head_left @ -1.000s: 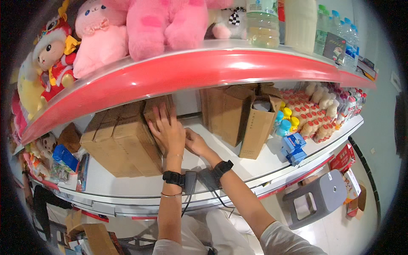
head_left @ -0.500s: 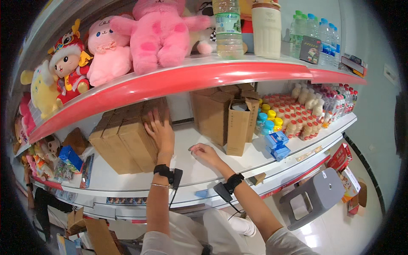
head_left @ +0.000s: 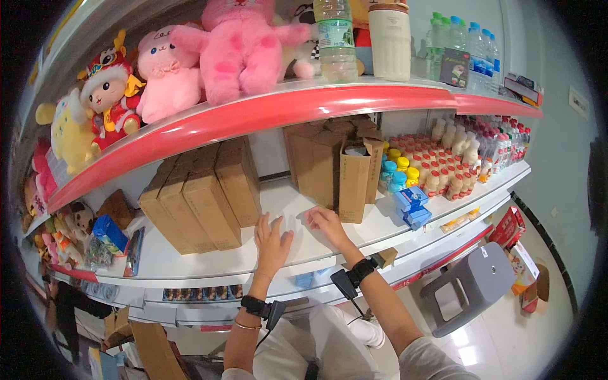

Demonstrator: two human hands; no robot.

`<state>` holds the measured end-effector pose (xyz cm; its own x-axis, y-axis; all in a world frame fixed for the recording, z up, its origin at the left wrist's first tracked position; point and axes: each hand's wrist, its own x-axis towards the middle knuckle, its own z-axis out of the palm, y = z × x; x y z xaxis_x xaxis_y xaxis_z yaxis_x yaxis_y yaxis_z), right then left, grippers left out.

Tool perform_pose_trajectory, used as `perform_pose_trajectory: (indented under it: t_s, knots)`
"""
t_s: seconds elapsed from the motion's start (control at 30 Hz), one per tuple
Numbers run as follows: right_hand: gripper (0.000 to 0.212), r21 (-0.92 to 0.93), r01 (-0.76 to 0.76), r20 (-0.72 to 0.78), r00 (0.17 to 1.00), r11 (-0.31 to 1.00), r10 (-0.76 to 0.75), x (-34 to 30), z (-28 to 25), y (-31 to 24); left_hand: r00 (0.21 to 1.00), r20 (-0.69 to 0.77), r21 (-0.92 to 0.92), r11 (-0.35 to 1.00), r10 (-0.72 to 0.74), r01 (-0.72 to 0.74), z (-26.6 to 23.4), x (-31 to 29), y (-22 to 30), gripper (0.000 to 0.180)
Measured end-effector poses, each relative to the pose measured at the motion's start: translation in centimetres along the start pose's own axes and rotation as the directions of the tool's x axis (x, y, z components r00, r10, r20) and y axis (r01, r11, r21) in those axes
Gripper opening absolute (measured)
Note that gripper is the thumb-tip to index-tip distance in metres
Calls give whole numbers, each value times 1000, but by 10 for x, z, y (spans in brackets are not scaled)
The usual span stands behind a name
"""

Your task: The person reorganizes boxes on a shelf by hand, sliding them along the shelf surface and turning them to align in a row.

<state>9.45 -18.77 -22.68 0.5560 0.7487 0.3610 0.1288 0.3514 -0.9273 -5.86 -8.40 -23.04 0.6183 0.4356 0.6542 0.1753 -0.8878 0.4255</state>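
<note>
My left hand (head_left: 272, 246) hovers over the white shelf (head_left: 278, 206) with its fingers spread and nothing in them. Left of it stands a row of slim brown cardboard boxes (head_left: 201, 212), upright and side by side. One more brown box (head_left: 237, 180) is set further back at the row's right end, just beyond my left fingertips. My right hand (head_left: 325, 225) is also empty, its fingers loosely bent and apart. It is nearest to a second group of brown boxes, whose front narrow box (head_left: 353, 190) has a round greyish thing at its top.
Small drink bottles (head_left: 437, 171) and blue packets (head_left: 413, 208) stand to the right. Overhead runs a red-edged shelf (head_left: 272, 106) with plush toys (head_left: 240, 50), a large bottle (head_left: 335, 38) and a cream tumbler (head_left: 390, 44). A grey stool (head_left: 468, 288) is at lower right.
My left hand has come off the left boxes and moved down and right. My right hand has shifted slightly right. The rightmost left-hand box now shows uncovered, set back from its row.
</note>
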Motion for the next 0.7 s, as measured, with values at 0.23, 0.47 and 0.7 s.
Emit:
perform_pose_trajectory:
  t_s: [0.23,0.47,0.7]
  knots:
    - [13,8,133,-237,963,991,-127,-9,-10,-7,996,-12,-332,940,-90,81,12,7,-17,24]
    - [4,-388,273,-478,757,880,-445,-39,-16,-44,962,67,-648,721,-266,244,-3,8,-21,16]
    - [56,-936,70,-268,493,345,-828,-41,-45,-71,977,67,-652,733,-200,195,-1,6,-18,13]
